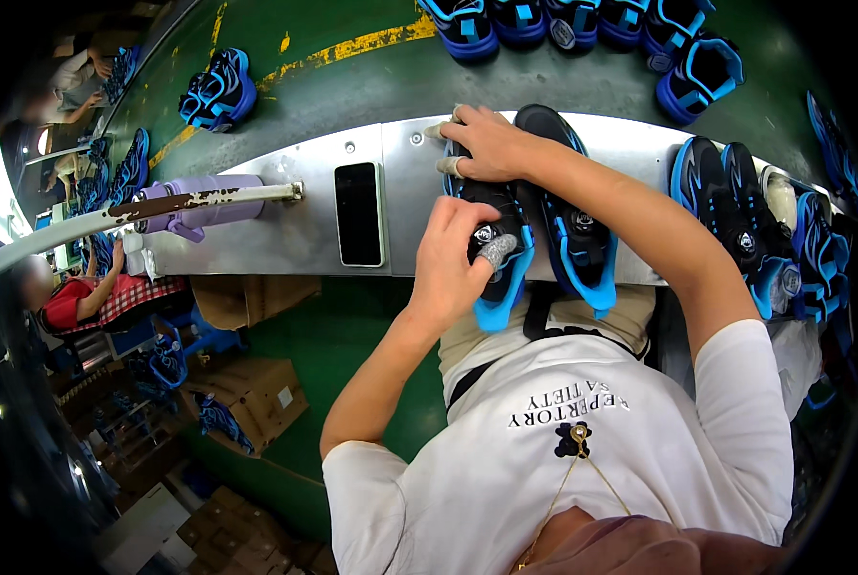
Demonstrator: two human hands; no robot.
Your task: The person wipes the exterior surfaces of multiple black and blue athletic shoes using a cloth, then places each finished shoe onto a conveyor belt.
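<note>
while the left hand [453, 264] curls its grip closed over the round dial on top of a black shoe with a bright blue sole [499, 244], a taped fingertip [496, 251] pressing beside that dial, the right hand [486, 142] lies across the far end of the same shoe, fingers spread and partly bent, pinning it down rather than clasping it; two of its fingertips are taped as well. the shoe lies on a metal worktop [410, 182], its near end hanging over the edge toward the person's lap. just right of the left hand, touching the held shoe, sits a matching second shoe [573, 230]. a dark phone [359, 213] lies flat on the worktop left of both hands, and further left a lilac bottle [199, 206] rests behind a rusty bar. more black-and-blue shoes [736, 211] crowd the worktop well right of the right forearm, and others [582, 24] line the green floor beyond the hands.
</note>
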